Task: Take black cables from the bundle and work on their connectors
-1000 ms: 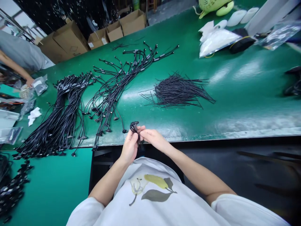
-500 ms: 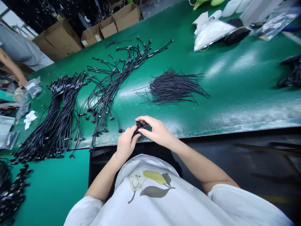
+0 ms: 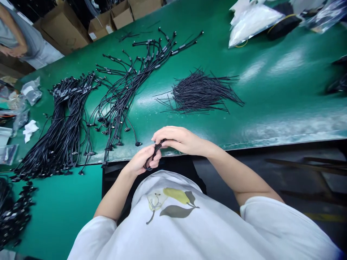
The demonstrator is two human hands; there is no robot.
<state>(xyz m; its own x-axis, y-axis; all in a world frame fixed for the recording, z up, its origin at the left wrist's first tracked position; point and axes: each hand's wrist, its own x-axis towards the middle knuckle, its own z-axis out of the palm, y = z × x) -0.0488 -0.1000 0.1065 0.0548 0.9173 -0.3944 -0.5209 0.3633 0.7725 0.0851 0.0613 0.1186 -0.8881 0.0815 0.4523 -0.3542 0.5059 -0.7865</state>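
Close to the table's front edge, my left hand (image 3: 141,159) is closed around a folded black cable (image 3: 155,151), a loop of which hangs below the fingers. From the other side my right hand (image 3: 182,139) pinches the upper end of the same cable; its fingertips hide that end. Beyond my hands lies a loose pile of thin black ties (image 3: 203,92). Left of it, black cables with connectors (image 3: 132,86) are fanned out, and a thicker bundle of similar cables (image 3: 67,119) lies further left.
The green table (image 3: 271,108) carries a white plastic bag (image 3: 252,23) at the far right and a crumpled white tissue (image 3: 30,130) at the left. Cardboard boxes (image 3: 65,27) stand behind it. Another person (image 3: 24,39) is at the far left. More black cables (image 3: 16,216) lie lower left.
My left hand has moved down and left and turned, showing the cable's loop. My right hand has tilted over the cable's upper end. The other person's hand has left the plastic bags. The view has shifted slightly.
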